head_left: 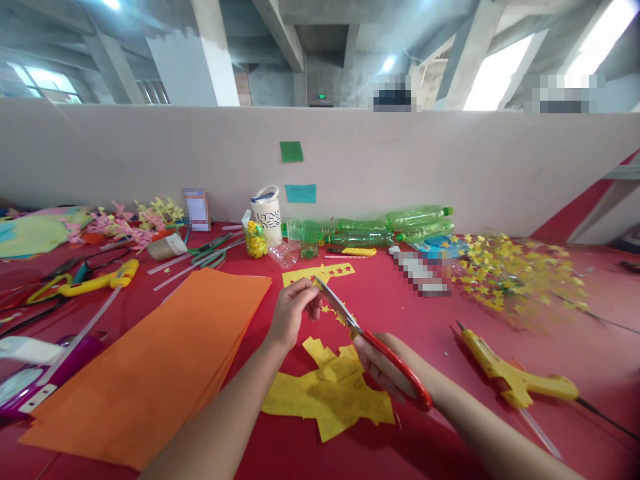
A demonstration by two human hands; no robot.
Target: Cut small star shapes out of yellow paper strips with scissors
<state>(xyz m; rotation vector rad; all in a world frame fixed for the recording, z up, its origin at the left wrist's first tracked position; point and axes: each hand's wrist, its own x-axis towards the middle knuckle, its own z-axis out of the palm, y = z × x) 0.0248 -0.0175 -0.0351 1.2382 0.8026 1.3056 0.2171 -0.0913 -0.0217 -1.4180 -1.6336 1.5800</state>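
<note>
— What have you got in each grip, seen from the head camera?

— My right hand (387,370) is closed through the red handles of the red-handled metal scissors (370,340), blades angled up and away from me. My left hand (293,313) pinches a small scrap of yellow paper (334,309) at the blade tips, fingers closed on it, just above the red tabletop (400,313).

— Which step is that?

— I judge I'm mid-cut, trimming a small shape out of the yellow piece. The heap of yellow paper offcuts (335,397) lies right under my wrists, and a yellow strip with star-shaped holes (320,272) sits just beyond my left hand.

— What does the next move call for?

— Probably turning the scrap a little with the left grip so the blades meet the next edge, keeping my fingertips clear.

— Anything crowding you?

— The stack of orange paper sheets (150,373) to the left, a yellow glue gun (515,377) to the right; both stand apart from the cut.
</note>
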